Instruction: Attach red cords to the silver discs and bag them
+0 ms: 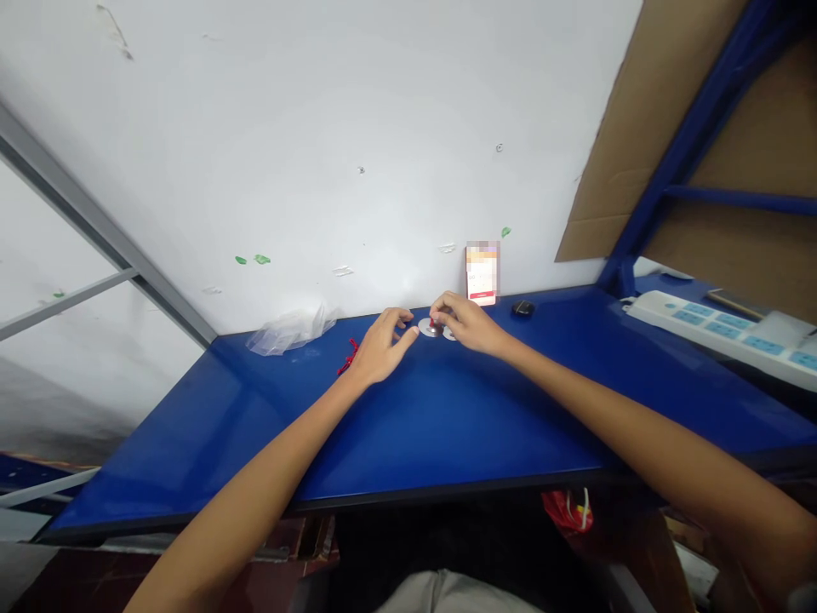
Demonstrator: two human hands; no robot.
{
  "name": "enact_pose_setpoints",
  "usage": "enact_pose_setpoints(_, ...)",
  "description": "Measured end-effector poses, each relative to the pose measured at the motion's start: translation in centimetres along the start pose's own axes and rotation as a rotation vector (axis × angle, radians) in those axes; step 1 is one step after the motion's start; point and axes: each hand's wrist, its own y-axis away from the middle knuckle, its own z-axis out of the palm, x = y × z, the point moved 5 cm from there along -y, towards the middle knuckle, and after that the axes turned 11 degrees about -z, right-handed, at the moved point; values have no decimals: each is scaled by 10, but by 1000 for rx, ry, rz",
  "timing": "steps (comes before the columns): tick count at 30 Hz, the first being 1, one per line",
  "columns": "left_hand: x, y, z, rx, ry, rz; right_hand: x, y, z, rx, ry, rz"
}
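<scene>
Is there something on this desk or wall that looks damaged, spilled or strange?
Yes, the wall looks marred: pale scuffs and green patches break its white surface above the desk. On the desk's left, the plastic lies crumpled, untidily. I see no spill. The red piece at the right hand is too small to judge.

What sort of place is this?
Probably a simple indoor workstation, perhaps a small workshop: a blue table against a scuffed white wall, with a long power strip and a cardboard-backed blue frame to the right.
</scene>
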Motion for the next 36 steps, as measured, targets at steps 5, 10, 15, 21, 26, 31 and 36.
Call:
enact_pose_setpoints(5, 8, 5, 5, -8, -137, 91, 4, -3, -18, 13, 24, 62)
enact_pose_setpoints(10, 0, 3, 6, 1, -160, 95, 23, 2, -24, -41, 125, 120)
enact_pose_setpoints(15, -9, 0, 7, -24, -178, 91, 54, 11, -29, -59, 302, 134)
enact_pose_setpoints(21, -8, 1, 11, -88, -235, 119, 67, 15, -24, -148, 374, 77)
enact_pose_setpoints(26, -6, -2, -1, -40, -320, 125, 66, 17, -18, -258, 408, 33)
enact_pose_setpoints(31, -17, -17, -38, 75, -458, 42, 64, 18, -14, -307, 350, -34)
enact_pose_setpoints(36, -49, -31, -78, 34, -571, -150, 66, 18, -11, -357, 364, -56)
